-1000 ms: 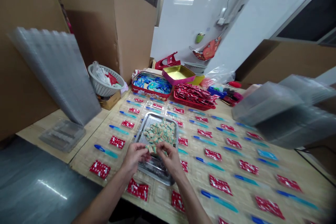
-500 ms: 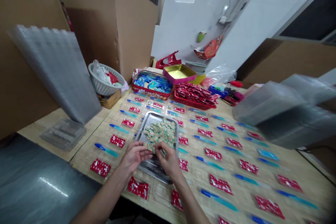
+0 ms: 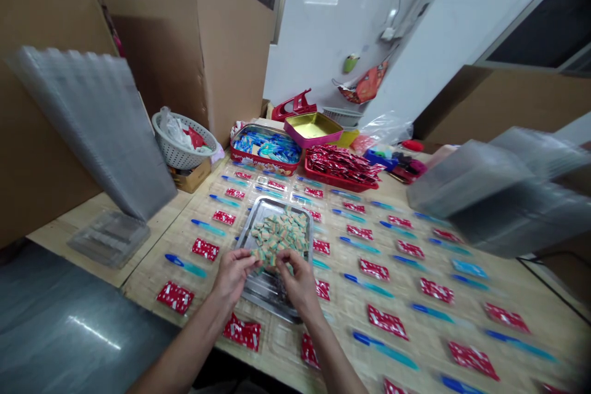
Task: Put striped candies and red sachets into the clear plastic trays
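A metal tray (image 3: 258, 297) holds a heap of small tan-and-green pieces (image 3: 282, 229), their kind too small to tell. Over its near half, my left hand (image 3: 234, 276) pinches one or more of these pieces between thumb and fingertips. My right hand (image 3: 296, 278) is just beside it, thumb and fingers pressed together; what they hold, if anything, is hidden. Around the tray lie clear plastic shells with blue-capped, pen-like teal items (image 3: 185, 265) and red patterned packets (image 3: 174, 297). Another red packet (image 3: 242, 332) lies below my left wrist.
At the back are a tin of blue packets (image 3: 265, 167) and a red tray (image 3: 341, 183) heaped with red packets. Tall stacks of clear plastic shells stand at left (image 3: 108, 129) and right (image 3: 480, 184). A white basket (image 3: 183, 157) sits at the back left.
My hands have moved slightly apart over the tray, the left a little leftward. The view has shifted slightly; the things on the table lie as before.
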Tool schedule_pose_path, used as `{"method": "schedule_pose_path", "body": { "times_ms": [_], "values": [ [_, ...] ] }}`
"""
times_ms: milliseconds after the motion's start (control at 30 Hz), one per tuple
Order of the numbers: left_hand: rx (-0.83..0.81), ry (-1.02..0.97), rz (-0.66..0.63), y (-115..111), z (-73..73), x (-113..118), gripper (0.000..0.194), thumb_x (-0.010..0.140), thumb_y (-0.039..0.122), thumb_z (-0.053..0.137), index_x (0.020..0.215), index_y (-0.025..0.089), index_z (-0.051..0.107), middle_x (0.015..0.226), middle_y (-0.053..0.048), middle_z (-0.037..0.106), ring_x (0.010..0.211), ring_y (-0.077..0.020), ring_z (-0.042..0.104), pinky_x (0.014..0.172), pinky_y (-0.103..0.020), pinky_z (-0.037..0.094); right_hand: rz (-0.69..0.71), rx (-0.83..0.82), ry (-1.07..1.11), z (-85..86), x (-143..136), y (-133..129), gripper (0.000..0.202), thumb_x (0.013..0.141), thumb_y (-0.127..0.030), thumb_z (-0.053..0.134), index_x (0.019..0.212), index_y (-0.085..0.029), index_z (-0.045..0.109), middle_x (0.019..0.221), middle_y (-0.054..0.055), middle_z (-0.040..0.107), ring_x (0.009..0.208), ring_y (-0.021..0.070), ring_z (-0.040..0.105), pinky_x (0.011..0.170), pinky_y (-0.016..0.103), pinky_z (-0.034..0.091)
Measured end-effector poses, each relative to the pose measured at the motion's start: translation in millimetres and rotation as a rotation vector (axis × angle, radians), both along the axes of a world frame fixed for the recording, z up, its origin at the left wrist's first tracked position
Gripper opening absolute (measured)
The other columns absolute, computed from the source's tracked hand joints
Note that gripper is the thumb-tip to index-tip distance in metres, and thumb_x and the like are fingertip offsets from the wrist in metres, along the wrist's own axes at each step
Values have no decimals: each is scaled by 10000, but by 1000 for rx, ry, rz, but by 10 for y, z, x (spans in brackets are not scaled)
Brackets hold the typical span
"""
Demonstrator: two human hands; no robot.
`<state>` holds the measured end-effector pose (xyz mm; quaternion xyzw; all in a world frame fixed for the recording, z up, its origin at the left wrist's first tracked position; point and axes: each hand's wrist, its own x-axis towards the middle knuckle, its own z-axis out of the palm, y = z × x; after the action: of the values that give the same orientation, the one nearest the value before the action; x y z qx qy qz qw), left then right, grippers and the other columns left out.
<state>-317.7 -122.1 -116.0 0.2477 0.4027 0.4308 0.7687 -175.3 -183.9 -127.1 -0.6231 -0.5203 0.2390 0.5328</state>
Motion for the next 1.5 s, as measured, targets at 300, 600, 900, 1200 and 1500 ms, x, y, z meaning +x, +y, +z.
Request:
{"method": "schedule_pose_path", "body": {
  "times_ms": [300,600,900,1200,1500],
  "values": [
    [8,-9,-203,21,100,-95,247,427,168,818,613,89,677,606,-38,673,578,-142,618,626,-264,512,236,15,-166,182,169,65,263,832,-156,467,1040,-225,612,1150,73,573,1088,217,493,936,395,365],
    [45,41,-171,-12,52,-76,250,425,183,815,608,95,668,594,-32,667,548,-137,609,602,-255,492,160,-35,-319,212,90,84,163,760,-100,473,727,-188,606,725,21,593,728,168,533,712,295,403],
    [95,76,-118,-12,83,-59,217,472,182,792,642,101,683,632,-50,686,597,-160,626,645,-293,507,174,-124,639,203,12,104,224,617,-329,726,718,-171,602,635,0,604,571,137,550,568,259,454],
    [126,137,-176,-85,116,12,177,487,170,759,641,95,715,623,-69,693,567,-141,601,611,-252,478,160,-92,312,121,-106,108,92,682,-255,659,680,-168,629,609,-3,577,577,132,521,556,245,428],
    [178,140,-213,-118,117,-19,189,543,174,743,716,102,721,698,-76,709,639,-155,618,660,-250,471,110,-72,128,185,-107,57,67,714,-230,615,683,-172,628,615,2,586,585,135,512,563,245,415]
  ]
}}
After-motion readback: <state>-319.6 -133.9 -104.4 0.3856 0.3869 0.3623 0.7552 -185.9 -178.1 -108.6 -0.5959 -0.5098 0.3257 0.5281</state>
